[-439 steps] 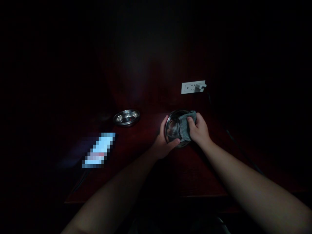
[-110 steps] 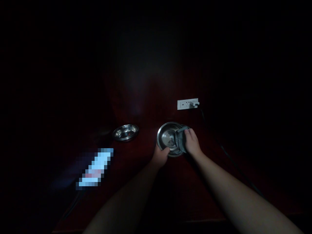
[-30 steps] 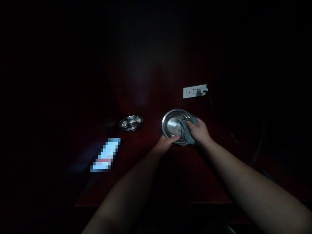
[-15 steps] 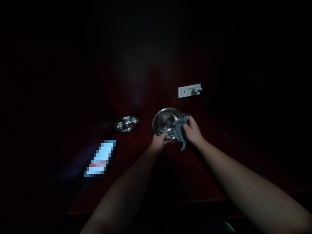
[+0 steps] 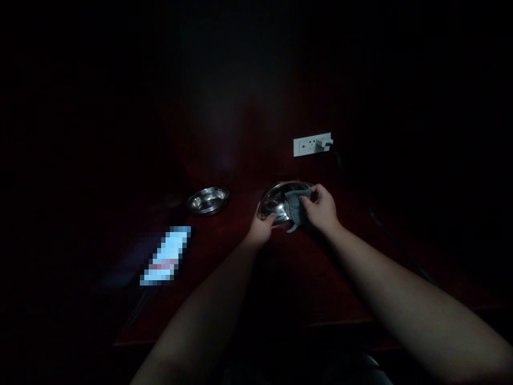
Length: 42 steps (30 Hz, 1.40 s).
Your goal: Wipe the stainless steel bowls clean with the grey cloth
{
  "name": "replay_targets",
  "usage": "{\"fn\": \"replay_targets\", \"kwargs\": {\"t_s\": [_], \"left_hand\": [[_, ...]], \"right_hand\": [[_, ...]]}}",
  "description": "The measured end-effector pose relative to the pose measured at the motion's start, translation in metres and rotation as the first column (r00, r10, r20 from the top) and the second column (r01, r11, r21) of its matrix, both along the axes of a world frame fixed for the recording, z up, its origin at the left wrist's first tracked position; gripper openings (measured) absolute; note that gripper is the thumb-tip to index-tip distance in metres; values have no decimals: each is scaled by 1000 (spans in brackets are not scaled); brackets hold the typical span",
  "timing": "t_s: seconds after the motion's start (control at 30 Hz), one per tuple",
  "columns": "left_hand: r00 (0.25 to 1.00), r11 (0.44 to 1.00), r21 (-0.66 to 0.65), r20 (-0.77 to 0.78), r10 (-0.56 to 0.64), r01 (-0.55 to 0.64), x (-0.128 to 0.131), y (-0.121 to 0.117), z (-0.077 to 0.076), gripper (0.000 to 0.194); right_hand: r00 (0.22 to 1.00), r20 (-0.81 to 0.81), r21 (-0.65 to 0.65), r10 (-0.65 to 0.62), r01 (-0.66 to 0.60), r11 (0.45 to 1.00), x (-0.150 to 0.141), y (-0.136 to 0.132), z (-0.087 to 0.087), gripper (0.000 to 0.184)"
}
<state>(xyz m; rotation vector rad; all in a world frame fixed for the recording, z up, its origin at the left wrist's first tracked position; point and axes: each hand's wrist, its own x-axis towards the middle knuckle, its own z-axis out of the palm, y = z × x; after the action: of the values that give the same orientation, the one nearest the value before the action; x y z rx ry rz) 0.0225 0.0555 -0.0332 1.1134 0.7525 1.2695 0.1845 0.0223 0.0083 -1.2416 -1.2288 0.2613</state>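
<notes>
A shiny metal bowl (image 5: 276, 202) is held above the dark red table, tilted. My left hand (image 5: 261, 227) grips its near left rim, the thumb on top and the fingers mostly hidden beneath. On the bowl's right side, my right hand (image 5: 323, 208) pinches a grey-green cloth (image 5: 295, 206) that lies against the metal and over the rim. One end of the cloth dangles below the bowl. Farther left stands another metal bowl (image 5: 208, 201), upright on the table, with a small reddish spot inside.
A lit phone-like screen (image 5: 166, 256), blurred out, lies left of my left forearm. On the back wall is a white socket panel (image 5: 312, 144) with a plug in it. A dark cable (image 5: 395, 243) runs along the right. The table's front edge (image 5: 336, 323) shows below.
The held bowl has tipped to a flatter angle, so less of its inside faces me. My right hand and the cloth have shifted slightly with it. The view has moved a little.
</notes>
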Motion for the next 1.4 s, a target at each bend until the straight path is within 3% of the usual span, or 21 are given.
{"fn": "replay_targets", "kwargs": {"t_s": [0.17,0.5,0.67,0.8,0.97,1.2,1.4], "left_hand": [[999,999,33,-39,23,-21,-3,-3,5,52],[999,999,45,-52,1,2,-8,-18,18,55],[994,968,249,-109,32,-4,-6,-19,19,46],[994,962,273,-105,31,-1,-7,-19,19,50],[992,953,294,-80,96,-69,-8,-17,15,50],[986,963,240,-83,147,-124,-7,-14,16,43],[963,903,424,-210,169,-66,-11,-20,27,33]], "right_hand": [[1000,25,-1,10,-10,1000,3,-4,6,13],[941,333,131,-59,16,991,7,-12,16,4],[966,249,155,-70,32,987,6,-10,16,5],[996,93,52,11,-16,998,5,-5,12,8],[991,-28,35,130,-129,991,1,-2,9,14],[994,80,37,74,-77,996,-1,-10,12,10],[976,217,141,8,-40,989,3,-11,15,7]]}}
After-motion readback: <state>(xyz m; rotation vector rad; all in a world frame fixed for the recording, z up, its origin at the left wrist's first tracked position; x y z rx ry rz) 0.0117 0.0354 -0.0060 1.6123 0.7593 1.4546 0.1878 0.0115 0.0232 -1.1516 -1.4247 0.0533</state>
